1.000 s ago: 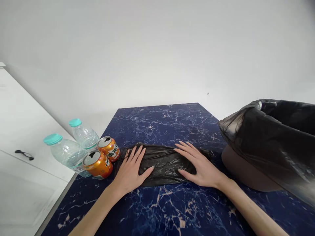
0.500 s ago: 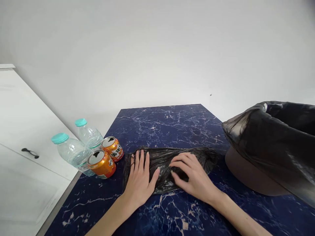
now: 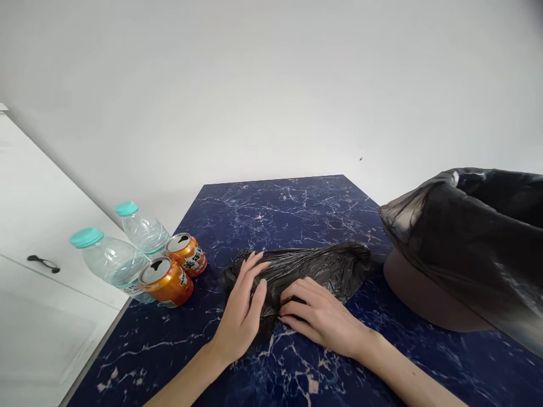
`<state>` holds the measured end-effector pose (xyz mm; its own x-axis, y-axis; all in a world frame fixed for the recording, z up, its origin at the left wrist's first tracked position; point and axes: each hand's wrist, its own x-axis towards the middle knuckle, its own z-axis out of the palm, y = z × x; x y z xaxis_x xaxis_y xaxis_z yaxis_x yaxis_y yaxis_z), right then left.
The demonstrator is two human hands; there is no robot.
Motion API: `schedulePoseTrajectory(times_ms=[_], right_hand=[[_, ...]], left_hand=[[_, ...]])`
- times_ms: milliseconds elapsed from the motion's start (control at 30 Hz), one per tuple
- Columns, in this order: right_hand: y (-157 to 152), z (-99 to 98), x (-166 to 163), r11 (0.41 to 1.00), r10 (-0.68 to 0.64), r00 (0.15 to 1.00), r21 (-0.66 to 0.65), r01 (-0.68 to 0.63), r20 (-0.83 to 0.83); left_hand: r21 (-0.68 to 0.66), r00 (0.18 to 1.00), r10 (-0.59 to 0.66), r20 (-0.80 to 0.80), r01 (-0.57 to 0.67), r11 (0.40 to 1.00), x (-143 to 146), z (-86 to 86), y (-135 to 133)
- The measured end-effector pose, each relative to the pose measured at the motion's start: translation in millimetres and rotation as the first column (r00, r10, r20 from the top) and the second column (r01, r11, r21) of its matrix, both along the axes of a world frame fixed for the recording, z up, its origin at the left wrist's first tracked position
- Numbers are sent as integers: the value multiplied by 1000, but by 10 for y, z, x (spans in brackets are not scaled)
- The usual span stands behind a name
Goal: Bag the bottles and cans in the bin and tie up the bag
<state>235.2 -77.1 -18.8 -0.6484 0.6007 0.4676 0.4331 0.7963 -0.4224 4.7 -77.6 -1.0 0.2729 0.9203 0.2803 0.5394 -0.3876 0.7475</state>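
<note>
A crumpled black plastic bag (image 3: 335, 268) lies flattened on the blue marbled table. My left hand (image 3: 241, 308) rests on the bag's left part, turned partly onto its edge, fingers stretched out and thumb raised. Close beside it, my right hand (image 3: 320, 311) has its fingers curled in at the bag's near edge, pinching the film; the fingertips are partly hidden. Left of the bag stand two opened orange drink cans (image 3: 167, 282), and behind them two clear plastic bottles (image 3: 114, 260) with turquoise caps.
At the right stands a brownish bin (image 3: 428, 294) with a black liner (image 3: 470, 243) folded over its rim. A white cabinet (image 3: 38, 311) with a dark handle is at the left. A pale wall (image 3: 271, 85) rises behind the table (image 3: 271, 212).
My left hand has tilted up from lying flat. My right hand has moved left and nearer, its fingers curling in. The bag's left part has bunched inward. The view has shifted slightly.
</note>
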Motion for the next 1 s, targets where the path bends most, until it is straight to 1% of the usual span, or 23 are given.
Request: schedulePoseTrajectory(times_ms=[67,133,167,233,300,333,400,433,500,567,633,700,733,800,867,933,1000], right_hand=[[10,9,5,997,-9,998,-77,5,-61],[24,23,17,977,-39,987,-212,5,-156],[35,31,27,957,-66,975,-291,2,-212],[66,47,55,893,-143,939,-450,-14,-314],[107,54,95,809,-222,901,-586,-43,-373],[130,53,120,768,-257,885,-638,-57,-388],[174,45,175,692,-317,858,-717,-81,-404],[193,42,203,658,-348,841,-747,-95,-414],[221,42,255,603,-413,791,-786,-134,-452],[236,52,297,566,-474,722,-803,-189,-504],[239,66,328,532,-517,662,-809,-249,-543],[235,76,351,501,-542,623,-812,-299,-564],[231,77,360,491,-548,612,-811,-318,-571],[222,72,372,486,-545,597,-802,-347,-589],[215,60,380,492,-530,594,-790,-366,-605],[210,36,390,506,-506,607,-781,-366,-613],[205,1,404,557,-463,652,-769,-313,-601]], left_hand=[[69,1000,-4,16,3,998,-37,40,58],[100,999,-7,32,4,995,-87,63,122],[130,999,1,41,-6,991,-113,73,149],[249,999,22,35,-30,968,-156,93,185],[397,999,43,6,-42,917,-186,117,191],[448,999,54,-1,-48,893,-198,128,186],[474,996,81,34,-87,876,-220,139,173],[450,992,99,84,-126,884,-232,136,171],[367,964,130,233,-211,906,-261,114,186],[309,920,124,372,-248,918,-291,76,220],[313,894,73,441,-230,922,-312,36,258],[313,901,31,432,-182,932,-316,3,280],[284,911,20,413,-150,947,-313,-9,283],[168,924,6,383,-76,983,-302,-22,276],[16,931,-21,364,16,1000,-296,-21,257],[-98,947,-62,314,98,990,-295,-17,234],[-131,969,-116,216,146,981,-286,-31,212]])
